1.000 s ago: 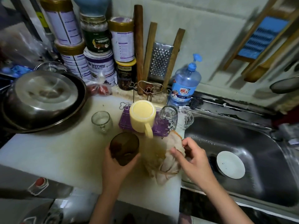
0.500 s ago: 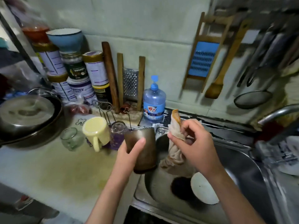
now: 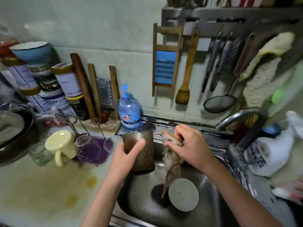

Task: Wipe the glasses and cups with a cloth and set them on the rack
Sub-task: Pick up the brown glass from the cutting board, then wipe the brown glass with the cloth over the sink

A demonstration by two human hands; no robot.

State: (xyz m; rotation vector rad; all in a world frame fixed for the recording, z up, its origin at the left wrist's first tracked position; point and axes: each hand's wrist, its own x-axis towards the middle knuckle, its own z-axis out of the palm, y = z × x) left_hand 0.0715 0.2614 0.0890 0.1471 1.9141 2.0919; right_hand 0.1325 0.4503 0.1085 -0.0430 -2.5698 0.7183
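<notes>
My left hand [image 3: 127, 154] grips a brown tinted glass [image 3: 142, 152] and holds it over the left edge of the steel sink [image 3: 211, 208]. My right hand [image 3: 191, 145] holds a bunched beige cloth [image 3: 172, 163] just right of the glass, and its tail hangs down toward the drain. On the counter to the left stands the wire rack with a purple base [image 3: 96, 149]. A yellow mug [image 3: 61, 145] and a clear glass [image 3: 86, 145] sit upside down on it. Left of the mug stands a small clear glass [image 3: 39, 154].
A white round lid [image 3: 183, 194] lies in the sink by the drain. The tap [image 3: 242, 118] arches over the sink's right side. A blue soap bottle [image 3: 129, 110], tins, graters and a rolling pin line the back wall. A pan [image 3: 11, 130] sits far left.
I lifted the brown glass and the cloth off the counter and carried them right, over the sink. The cloth now hangs from my right hand beside the glass.
</notes>
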